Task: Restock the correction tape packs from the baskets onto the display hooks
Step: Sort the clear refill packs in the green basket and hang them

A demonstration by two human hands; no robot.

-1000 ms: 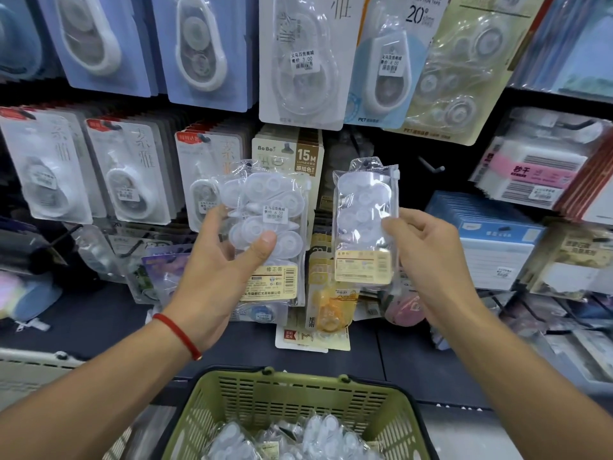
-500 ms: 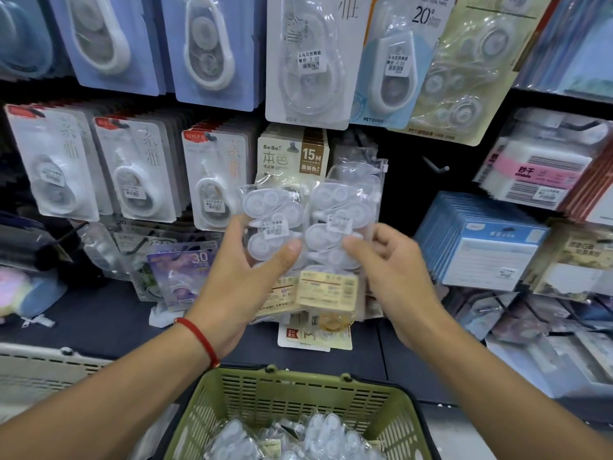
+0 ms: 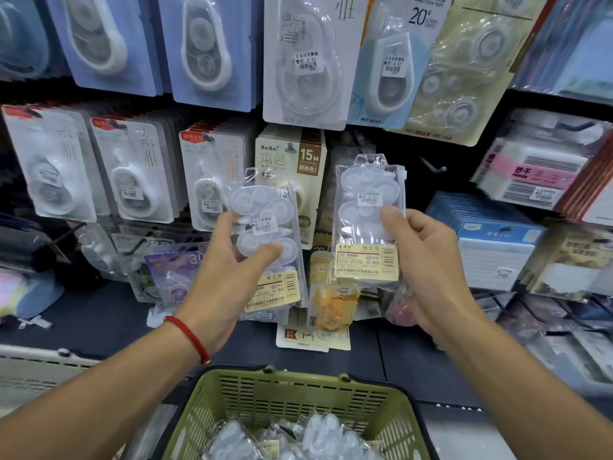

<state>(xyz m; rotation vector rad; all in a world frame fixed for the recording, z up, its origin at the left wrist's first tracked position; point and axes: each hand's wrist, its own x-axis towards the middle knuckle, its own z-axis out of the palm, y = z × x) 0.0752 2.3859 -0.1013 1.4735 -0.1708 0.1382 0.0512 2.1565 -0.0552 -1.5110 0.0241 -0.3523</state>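
Observation:
My left hand [image 3: 229,277] grips a small stack of clear correction tape packs [image 3: 265,234] with cream barcode labels, thumb across the front. My right hand [image 3: 428,260] holds a single clear correction tape pack [image 3: 366,207] upright, thumb on its front, a short way right of the stack. An empty black display hook [image 3: 433,167] sticks out of the dark panel just up and right of that single pack. Below, a green basket [image 3: 295,393] holds several more clear packs [image 3: 298,439].
Carded correction tapes hang in rows: white cards [image 3: 132,171] at left, blue cards [image 3: 109,41] above, a BoBo 15M card [image 3: 292,161] behind my hands. Blue boxes [image 3: 491,240] and pink-labelled packs [image 3: 537,174] fill the right. A white basket rim [image 3: 30,360] sits lower left.
My hands had come together, the right pack overlapping the left stack; now they have parted again, and the right hand holds one pack up and to the right.

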